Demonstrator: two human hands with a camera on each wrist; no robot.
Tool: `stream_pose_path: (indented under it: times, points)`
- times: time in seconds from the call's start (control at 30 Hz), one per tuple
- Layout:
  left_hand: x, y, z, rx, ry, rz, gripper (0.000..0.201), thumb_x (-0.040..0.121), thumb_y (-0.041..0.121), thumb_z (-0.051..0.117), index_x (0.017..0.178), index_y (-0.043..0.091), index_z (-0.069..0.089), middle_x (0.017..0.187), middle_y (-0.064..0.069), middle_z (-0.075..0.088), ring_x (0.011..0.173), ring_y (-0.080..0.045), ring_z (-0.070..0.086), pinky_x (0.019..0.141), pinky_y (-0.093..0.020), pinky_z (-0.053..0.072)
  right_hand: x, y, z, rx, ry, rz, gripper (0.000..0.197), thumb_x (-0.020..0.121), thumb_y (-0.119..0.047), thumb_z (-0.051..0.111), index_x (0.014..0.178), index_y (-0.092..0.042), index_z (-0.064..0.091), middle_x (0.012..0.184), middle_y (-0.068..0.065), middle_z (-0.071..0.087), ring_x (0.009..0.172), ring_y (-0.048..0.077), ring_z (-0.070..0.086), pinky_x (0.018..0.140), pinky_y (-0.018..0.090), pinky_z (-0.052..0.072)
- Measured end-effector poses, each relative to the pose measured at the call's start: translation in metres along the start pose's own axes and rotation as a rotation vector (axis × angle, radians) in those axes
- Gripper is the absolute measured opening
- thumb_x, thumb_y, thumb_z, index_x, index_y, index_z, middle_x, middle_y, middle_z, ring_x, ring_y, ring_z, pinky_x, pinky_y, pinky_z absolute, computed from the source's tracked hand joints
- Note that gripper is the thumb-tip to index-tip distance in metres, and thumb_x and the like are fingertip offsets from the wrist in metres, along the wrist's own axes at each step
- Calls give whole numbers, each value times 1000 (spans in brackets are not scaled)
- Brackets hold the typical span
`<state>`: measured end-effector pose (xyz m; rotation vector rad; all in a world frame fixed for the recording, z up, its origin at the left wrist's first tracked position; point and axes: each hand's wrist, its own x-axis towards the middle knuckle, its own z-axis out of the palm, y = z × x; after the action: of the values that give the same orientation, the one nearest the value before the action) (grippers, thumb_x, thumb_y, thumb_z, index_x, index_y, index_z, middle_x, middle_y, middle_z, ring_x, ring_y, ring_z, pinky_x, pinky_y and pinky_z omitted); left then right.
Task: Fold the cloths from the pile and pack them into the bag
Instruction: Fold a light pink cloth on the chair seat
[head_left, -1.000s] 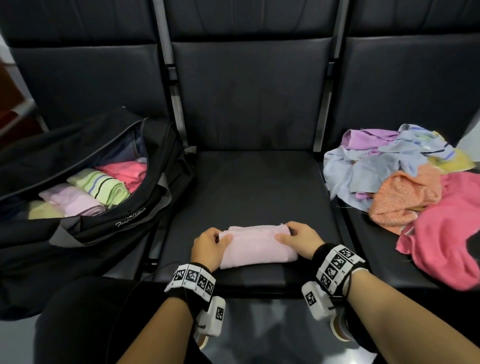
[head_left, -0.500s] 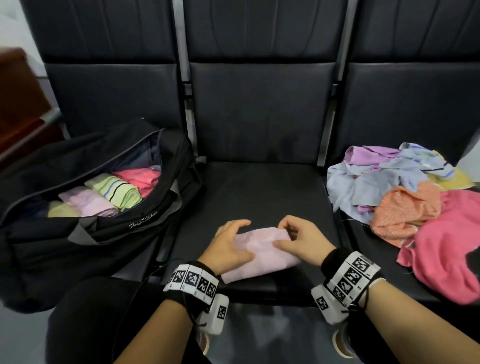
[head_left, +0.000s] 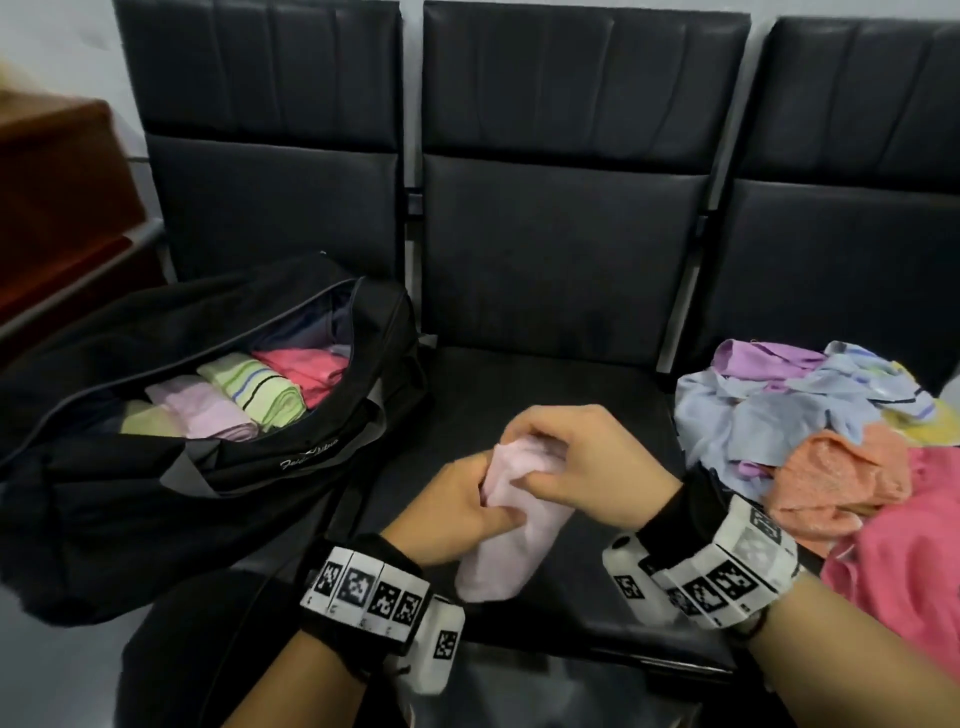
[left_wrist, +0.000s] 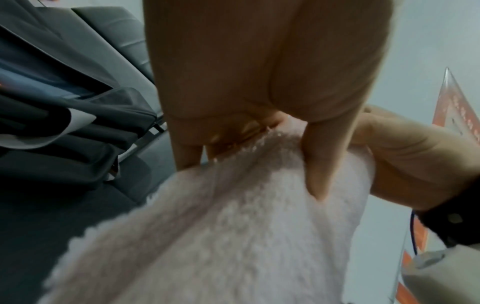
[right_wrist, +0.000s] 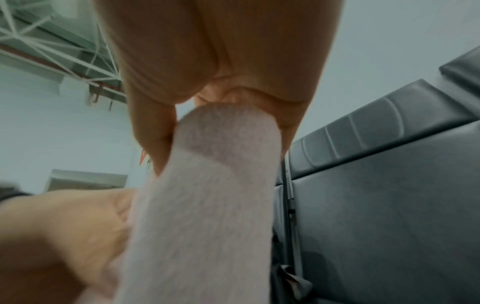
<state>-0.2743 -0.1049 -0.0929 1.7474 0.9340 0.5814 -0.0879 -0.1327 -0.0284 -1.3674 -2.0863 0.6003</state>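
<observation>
Both hands (head_left: 524, 483) grip pink cloth (head_left: 511, 540); bag (head_left: 171, 467) script lettering unreadable.

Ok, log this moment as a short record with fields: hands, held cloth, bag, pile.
left hand: grips the folded pale pink cloth
right hand: grips the same cloth at its upper end
cloth: lifted, tilted, above the middle seat
bag: open, folded cloths inside
pile: unfolded cloths on the right seat
</observation>
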Motion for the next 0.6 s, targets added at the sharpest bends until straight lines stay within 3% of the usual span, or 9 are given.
stream_pose_path:
  times: [0.1,0.13,0.2,0.27,0.33,0.5,0.6]
  points:
    - [-4,3,-34,-123,140,26,33,81,10,75,110,23,66,100,12,74,92,-1,69,72,-18,53,22,-10,12,172,188,45,59,79,-36,75,132,-39,50,119,-21,62,113,-2,59,92,16,49]
    - [-7,3,-46,-196,173,17,34,84,7,75,114,20,65,104,9,75,97,-5,70,76,-21,55,29,-13,19,234,216,92,66,80,-37,76,138,-40,44,124,-22,59,116,-3,57,93,15,49]
    - [-14,2,-71,-339,239,-1,41,86,6,74,124,15,63,114,-2,74,106,-19,71,87,-38,58,44,-18,36,415,156,187,73,80,-38,77,142,-38,39,128,-20,58,117,-1,58,94,23,52]
    - [-22,-1,-95,-441,303,-5,45,84,9,76,126,15,62,117,-7,73,109,-25,70,91,-43,58,62,-25,53,562,-4,239,71,75,-43,80,137,-34,47,127,-15,63,115,5,62,94,37,56]
    - [-30,-8,-118,-479,351,-7,46,82,13,76,126,13,62,117,-10,73,110,-27,70,91,-43,58,85,-36,71,609,-136,234,64,72,-44,81,129,-32,55,121,-10,68,109,10,67,91,43,57]
    - [-51,-32,-176,-428,513,-79,35,86,11,75,120,10,65,111,-6,75,106,-24,71,87,-38,59,148,-66,118,539,-158,179,41,80,-19,79,118,-23,63,110,-7,73,99,10,70,88,43,58]
    - [-65,-47,-215,-367,585,-103,34,87,11,76,119,12,65,111,-3,75,106,-19,71,85,-33,59,189,-81,142,461,-202,122,37,80,-19,78,115,-19,66,106,-4,73,97,12,70,86,45,58]
